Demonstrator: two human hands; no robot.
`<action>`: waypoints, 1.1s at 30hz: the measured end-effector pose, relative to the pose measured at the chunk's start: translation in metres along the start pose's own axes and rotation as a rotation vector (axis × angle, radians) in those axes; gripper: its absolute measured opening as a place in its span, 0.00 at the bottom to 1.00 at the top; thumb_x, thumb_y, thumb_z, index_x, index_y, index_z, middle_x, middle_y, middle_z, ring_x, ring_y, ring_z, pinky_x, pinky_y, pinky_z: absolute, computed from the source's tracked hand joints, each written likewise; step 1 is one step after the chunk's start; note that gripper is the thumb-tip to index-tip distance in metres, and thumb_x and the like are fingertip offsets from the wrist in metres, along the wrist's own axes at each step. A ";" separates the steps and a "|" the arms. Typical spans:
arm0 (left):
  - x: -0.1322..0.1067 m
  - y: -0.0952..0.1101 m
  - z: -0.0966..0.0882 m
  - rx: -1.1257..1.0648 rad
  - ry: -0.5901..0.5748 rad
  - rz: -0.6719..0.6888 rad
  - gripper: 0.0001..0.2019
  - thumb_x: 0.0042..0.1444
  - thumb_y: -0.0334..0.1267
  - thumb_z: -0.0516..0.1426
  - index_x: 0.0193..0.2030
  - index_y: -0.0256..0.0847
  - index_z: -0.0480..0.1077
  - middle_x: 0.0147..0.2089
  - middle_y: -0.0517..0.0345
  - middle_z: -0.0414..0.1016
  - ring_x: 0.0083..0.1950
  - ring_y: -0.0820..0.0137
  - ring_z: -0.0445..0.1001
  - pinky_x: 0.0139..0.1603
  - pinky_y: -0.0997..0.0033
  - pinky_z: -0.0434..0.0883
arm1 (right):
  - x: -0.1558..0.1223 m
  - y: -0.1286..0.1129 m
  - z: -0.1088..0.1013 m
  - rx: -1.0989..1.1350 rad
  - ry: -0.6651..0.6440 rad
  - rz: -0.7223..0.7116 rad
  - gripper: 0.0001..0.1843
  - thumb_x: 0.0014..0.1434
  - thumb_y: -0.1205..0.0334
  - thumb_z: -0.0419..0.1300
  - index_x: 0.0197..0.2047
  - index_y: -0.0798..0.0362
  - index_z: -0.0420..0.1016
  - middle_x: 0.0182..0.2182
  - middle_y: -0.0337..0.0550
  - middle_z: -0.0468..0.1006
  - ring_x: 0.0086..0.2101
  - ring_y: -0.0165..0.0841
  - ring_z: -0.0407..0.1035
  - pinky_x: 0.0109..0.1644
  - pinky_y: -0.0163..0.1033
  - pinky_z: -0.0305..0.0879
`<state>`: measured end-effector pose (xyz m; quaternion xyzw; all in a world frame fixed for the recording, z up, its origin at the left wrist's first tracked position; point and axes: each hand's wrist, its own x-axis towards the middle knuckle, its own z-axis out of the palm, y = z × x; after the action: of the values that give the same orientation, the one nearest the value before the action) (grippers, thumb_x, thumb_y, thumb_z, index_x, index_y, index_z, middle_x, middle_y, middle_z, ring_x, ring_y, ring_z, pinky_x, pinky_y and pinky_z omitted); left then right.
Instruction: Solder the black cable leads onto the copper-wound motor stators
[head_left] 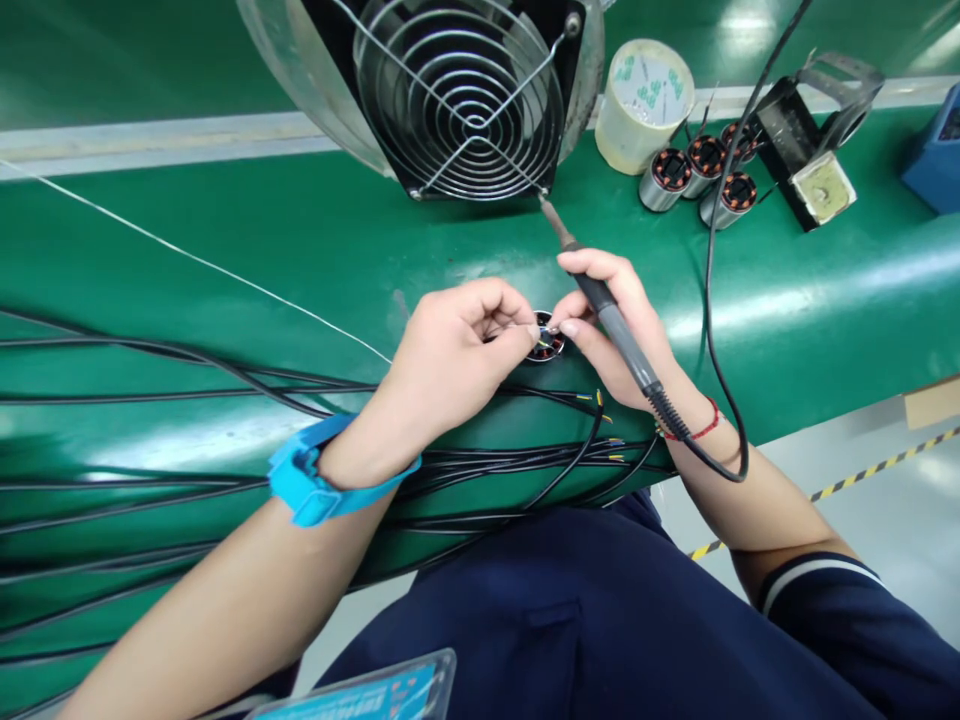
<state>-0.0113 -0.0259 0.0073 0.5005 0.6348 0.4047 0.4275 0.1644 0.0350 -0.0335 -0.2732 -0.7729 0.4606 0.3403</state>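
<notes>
My right hand [611, 325] holds a soldering iron [616, 328] between the fingers, its tip pointing up and away towards the fan. That hand's thumb and a finger also pinch together beside a small round motor stator [547, 345] with dark windings. From the other side my left hand [469, 335] is closed in a pinch over the stator, on thin wire ends that the fingertips partly cover. A blue wrist strap [322, 485] circles the left wrist. Black cables [517, 460] with stripped, coloured ends lie just below both hands.
A fan with a wire guard [476, 125] stands at the back. To its right are a tape roll [637, 120], several wound stators [705, 165] and a soldering iron stand [814, 150] with a sponge. A thin pale strand [195, 255] runs in from the left. The iron's cord [712, 270] loops near my right forearm.
</notes>
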 end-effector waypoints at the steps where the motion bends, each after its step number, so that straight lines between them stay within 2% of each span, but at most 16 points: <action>1: 0.000 0.000 0.000 0.008 -0.014 -0.001 0.05 0.52 0.30 0.60 0.27 0.41 0.71 0.25 0.62 0.73 0.27 0.73 0.68 0.32 0.71 0.66 | -0.001 -0.003 -0.002 -0.013 -0.019 -0.028 0.24 0.67 0.71 0.55 0.63 0.48 0.60 0.38 0.34 0.79 0.39 0.27 0.77 0.49 0.35 0.76; 5: 0.003 -0.002 0.000 0.046 -0.054 0.014 0.04 0.51 0.29 0.59 0.27 0.40 0.70 0.26 0.63 0.72 0.28 0.73 0.68 0.33 0.71 0.66 | -0.002 -0.008 -0.003 -0.125 -0.021 -0.080 0.23 0.67 0.72 0.55 0.63 0.50 0.64 0.40 0.36 0.78 0.41 0.29 0.77 0.51 0.37 0.76; 8: 0.005 -0.004 0.000 0.059 -0.071 0.028 0.04 0.52 0.30 0.59 0.28 0.40 0.71 0.25 0.63 0.71 0.27 0.73 0.68 0.31 0.71 0.65 | -0.005 -0.010 -0.003 -0.186 0.041 -0.108 0.24 0.66 0.72 0.55 0.63 0.48 0.66 0.42 0.37 0.80 0.43 0.32 0.78 0.54 0.42 0.78; 12: 0.005 -0.006 0.000 0.053 -0.060 0.033 0.04 0.52 0.30 0.59 0.28 0.41 0.72 0.25 0.63 0.72 0.28 0.73 0.68 0.32 0.71 0.66 | -0.016 -0.023 -0.009 -0.199 0.162 -0.107 0.20 0.71 0.67 0.56 0.64 0.44 0.68 0.44 0.37 0.82 0.43 0.32 0.80 0.55 0.44 0.79; 14: 0.004 -0.005 0.001 0.047 -0.049 0.030 0.04 0.52 0.31 0.59 0.28 0.41 0.72 0.26 0.62 0.73 0.28 0.73 0.69 0.32 0.71 0.66 | -0.025 -0.030 -0.011 -0.196 0.242 -0.089 0.19 0.73 0.62 0.57 0.64 0.42 0.70 0.45 0.39 0.82 0.41 0.33 0.80 0.52 0.44 0.80; 17: 0.004 -0.003 0.002 0.060 -0.033 0.023 0.04 0.53 0.30 0.58 0.28 0.41 0.71 0.27 0.62 0.74 0.29 0.73 0.70 0.32 0.71 0.67 | -0.040 -0.036 -0.007 -0.216 0.405 -0.093 0.17 0.70 0.55 0.63 0.60 0.40 0.75 0.42 0.40 0.82 0.36 0.35 0.79 0.44 0.44 0.81; 19: 0.003 -0.002 0.003 0.080 -0.020 0.028 0.05 0.53 0.30 0.58 0.28 0.41 0.70 0.27 0.62 0.74 0.29 0.72 0.71 0.33 0.71 0.68 | -0.049 -0.036 -0.002 -0.255 0.511 -0.110 0.14 0.67 0.55 0.65 0.55 0.40 0.78 0.39 0.40 0.82 0.32 0.35 0.78 0.38 0.43 0.81; 21: 0.003 0.000 0.003 0.105 -0.008 0.041 0.05 0.53 0.29 0.58 0.28 0.42 0.70 0.28 0.62 0.74 0.30 0.72 0.72 0.33 0.70 0.68 | -0.057 -0.035 0.001 -0.282 0.563 -0.129 0.11 0.67 0.55 0.65 0.52 0.41 0.79 0.37 0.40 0.82 0.28 0.34 0.76 0.31 0.41 0.78; 23: 0.002 0.001 0.003 0.124 -0.007 0.055 0.06 0.54 0.28 0.58 0.28 0.42 0.71 0.28 0.62 0.75 0.31 0.72 0.72 0.33 0.70 0.68 | -0.061 -0.033 0.003 -0.278 0.550 -0.180 0.10 0.67 0.55 0.64 0.51 0.43 0.79 0.33 0.40 0.81 0.26 0.33 0.75 0.27 0.39 0.76; 27: 0.002 0.000 0.002 0.146 -0.006 0.079 0.07 0.54 0.27 0.57 0.28 0.42 0.70 0.28 0.63 0.73 0.30 0.73 0.71 0.33 0.71 0.68 | -0.061 -0.029 0.003 -0.229 0.481 -0.299 0.09 0.67 0.59 0.63 0.50 0.48 0.77 0.30 0.39 0.80 0.25 0.32 0.75 0.27 0.38 0.77; 33: 0.002 -0.002 0.002 0.150 -0.001 0.103 0.07 0.55 0.27 0.57 0.28 0.41 0.70 0.28 0.63 0.73 0.30 0.73 0.71 0.32 0.70 0.67 | -0.054 -0.030 0.003 -0.232 0.472 -0.329 0.07 0.66 0.62 0.62 0.47 0.50 0.77 0.30 0.38 0.80 0.24 0.29 0.75 0.26 0.34 0.77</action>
<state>-0.0099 -0.0236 0.0047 0.5634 0.6366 0.3771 0.3676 0.1926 -0.0188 -0.0225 -0.2808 -0.7538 0.2319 0.5470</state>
